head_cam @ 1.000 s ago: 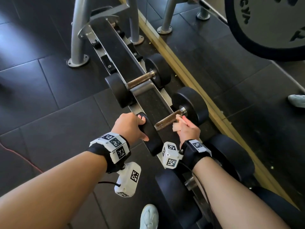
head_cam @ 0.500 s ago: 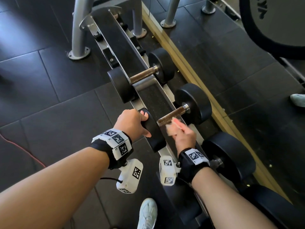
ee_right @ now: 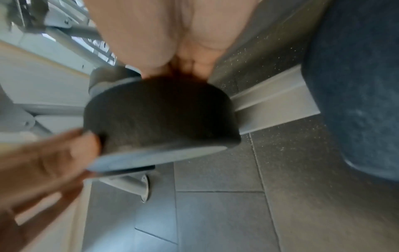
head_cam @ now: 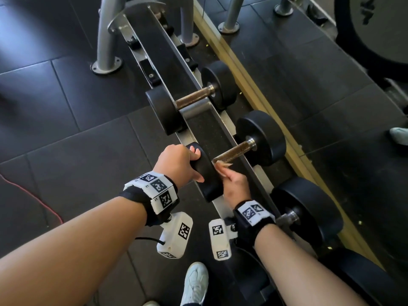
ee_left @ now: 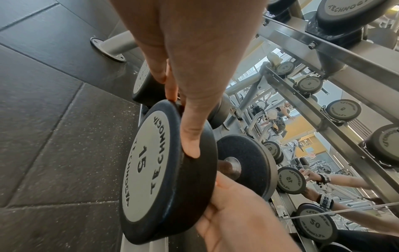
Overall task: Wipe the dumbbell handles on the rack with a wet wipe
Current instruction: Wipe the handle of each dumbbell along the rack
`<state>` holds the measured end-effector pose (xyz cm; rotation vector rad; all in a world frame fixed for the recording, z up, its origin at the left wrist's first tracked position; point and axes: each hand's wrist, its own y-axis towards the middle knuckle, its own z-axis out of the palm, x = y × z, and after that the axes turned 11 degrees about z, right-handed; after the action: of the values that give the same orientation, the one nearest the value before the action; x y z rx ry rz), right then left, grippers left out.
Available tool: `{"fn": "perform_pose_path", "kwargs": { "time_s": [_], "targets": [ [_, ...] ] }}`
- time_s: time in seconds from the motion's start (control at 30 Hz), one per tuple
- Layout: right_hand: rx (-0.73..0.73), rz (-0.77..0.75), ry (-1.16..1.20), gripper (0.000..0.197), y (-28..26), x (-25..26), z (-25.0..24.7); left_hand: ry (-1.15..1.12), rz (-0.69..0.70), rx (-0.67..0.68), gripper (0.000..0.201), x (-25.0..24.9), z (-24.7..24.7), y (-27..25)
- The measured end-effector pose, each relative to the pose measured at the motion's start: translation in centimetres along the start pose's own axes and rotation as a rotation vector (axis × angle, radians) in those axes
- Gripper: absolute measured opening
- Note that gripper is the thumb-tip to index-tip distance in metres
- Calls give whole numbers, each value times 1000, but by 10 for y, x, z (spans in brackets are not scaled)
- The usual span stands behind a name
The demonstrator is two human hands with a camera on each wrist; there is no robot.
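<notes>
A black dumbbell marked 15 lies across the rack (head_cam: 205, 124). Its rusty handle (head_cam: 235, 151) runs between a far head (head_cam: 261, 138) and a near head (head_cam: 208, 180). My left hand (head_cam: 191, 156) grips the rim of the near head; in the left wrist view its thumb lies over the rim (ee_left: 190, 136). My right hand (head_cam: 224, 170) holds a pale wet wipe (head_cam: 221, 163) against the near end of the handle, right beside the near head. The right wrist view is blurred and shows only the near head (ee_right: 159, 116) below the palm.
A smaller dumbbell (head_cam: 192, 100) sits farther along the rack, and a larger one (head_cam: 306, 208) is close to my right forearm. A mirror with a yellow base strip (head_cam: 254, 89) runs behind the rack. Grey rack legs (head_cam: 106, 40) are bolted to the dark floor. A red cable (head_cam: 28, 195) lies at the left, and a white shoe (head_cam: 194, 281) is below.
My right hand has slid the wipe along the handle from the far head back to the near head. My left hand has kept its grip on the near head.
</notes>
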<state>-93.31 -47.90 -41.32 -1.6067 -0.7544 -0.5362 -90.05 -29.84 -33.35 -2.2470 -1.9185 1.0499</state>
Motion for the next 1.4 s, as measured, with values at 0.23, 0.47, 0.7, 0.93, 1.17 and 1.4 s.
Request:
{"fn": "perform_pose_path", "kwargs": {
  "time_s": [0.23,0.47,0.7,0.93,1.17,1.4],
  "targets": [
    [-437,14,211,27,32,20,-42,-5,-7,52,80,-1,-4,0],
    [-85,-15,5,25,5,14,-19,-69,-12,23,79,2,-1,-4],
    [-71,-297,-444,32,2,81,-54,-122,-10,40,80,1,-2,-8],
    [-129,-518,-811,39,38,107,-53,-140,-8,51,83,5,4,-4],
    [70,-379,-1163,34,52,97,-44,-184,-19,38,84,10,10,-2],
    [54,-260,-1335,30,58,100,-32,-187,-7,34,82,11,9,-3]
  ]
}}
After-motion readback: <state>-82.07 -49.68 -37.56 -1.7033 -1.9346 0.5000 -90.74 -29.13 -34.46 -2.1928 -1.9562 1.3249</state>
